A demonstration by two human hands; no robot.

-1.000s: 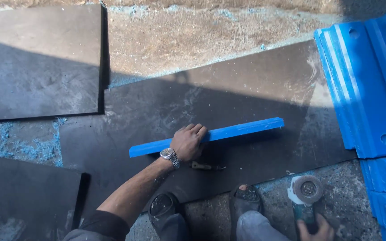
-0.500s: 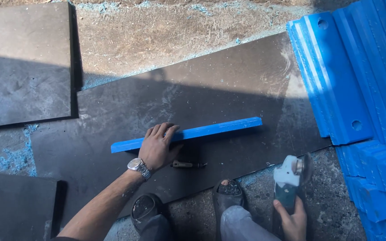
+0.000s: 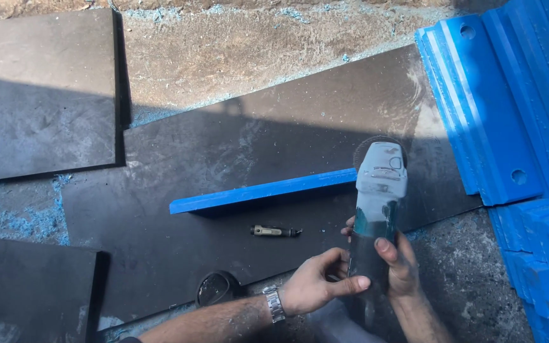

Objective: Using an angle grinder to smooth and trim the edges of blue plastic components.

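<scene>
Head view: both hands' grip closed around angle grinder; its disc touching blue strip.

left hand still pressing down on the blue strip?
No, the left hand is off the blue strip and, with the right hand, grips the angle grinder.

You're working in hard daylight: the top edge of the ground glares pale and washed out, while a broad shadow falls across the dark sheet toward its near edge. Your hands sit in that shade, dim but readable. The focus holds sharp throughout, with no motion blur. The blue panels at right shine brightly, with slight bending at the frame's edges.
</scene>
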